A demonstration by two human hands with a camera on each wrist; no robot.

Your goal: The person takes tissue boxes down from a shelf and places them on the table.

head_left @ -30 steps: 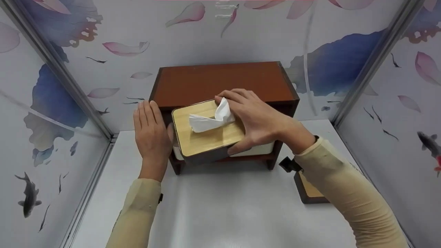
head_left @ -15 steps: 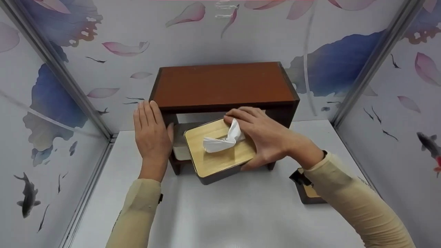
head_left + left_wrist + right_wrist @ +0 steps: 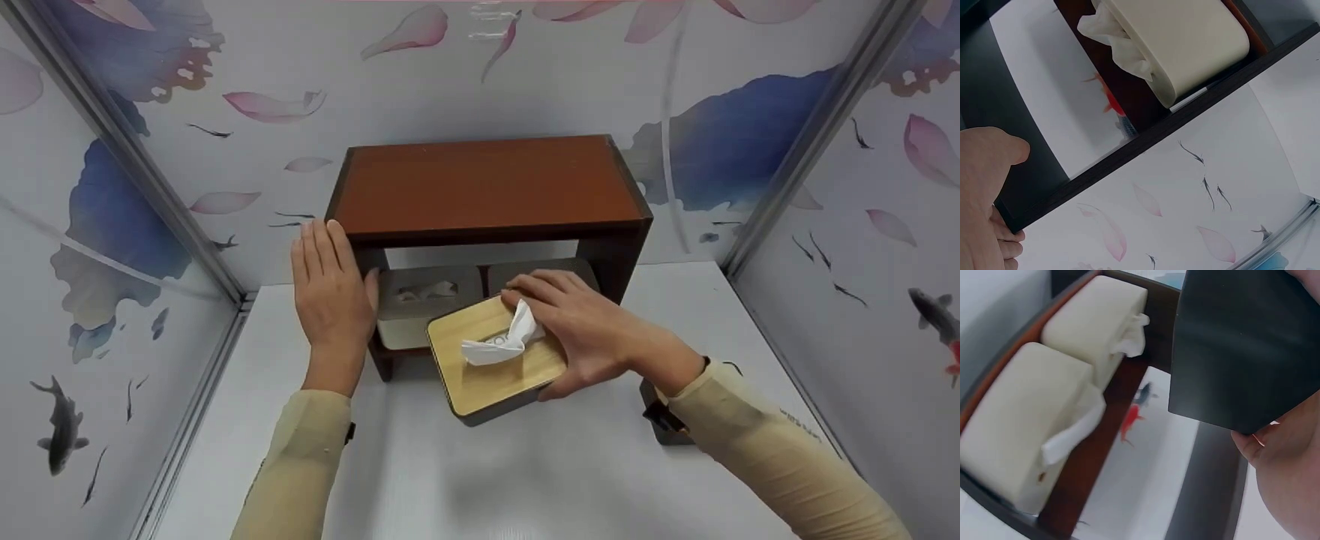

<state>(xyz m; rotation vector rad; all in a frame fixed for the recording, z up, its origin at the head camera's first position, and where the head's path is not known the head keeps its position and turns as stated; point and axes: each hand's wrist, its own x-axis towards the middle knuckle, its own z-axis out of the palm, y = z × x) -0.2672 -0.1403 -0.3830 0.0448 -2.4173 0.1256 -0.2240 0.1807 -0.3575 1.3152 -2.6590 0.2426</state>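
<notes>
My right hand [image 3: 592,334] grips a tissue box [image 3: 480,382] by its right end, in the head view. The box has a pale wood top with a white tissue sticking out and dark grey sides; it is held tilted in front of the shelf. Its dark underside [image 3: 1241,354] fills much of the right wrist view. My left hand [image 3: 330,296] rests at the left front corner of the brown shelf [image 3: 487,187], fingers straight along its outer side. In the left wrist view the thumb [image 3: 1013,149] lies across the inner side of the panel.
Two cream tissue boxes with tissues sticking out stand side by side on the lower shelf: the left box [image 3: 427,300] and the right box [image 3: 536,270], partly hidden by my hand. A dark box [image 3: 667,431] lies on the white table [image 3: 465,495], mostly behind my right forearm.
My right hand has carried the wood-topped tissue box down, right and away from the shelf, uncovering the cream tissue boxes there. My left hand has stayed in place.
</notes>
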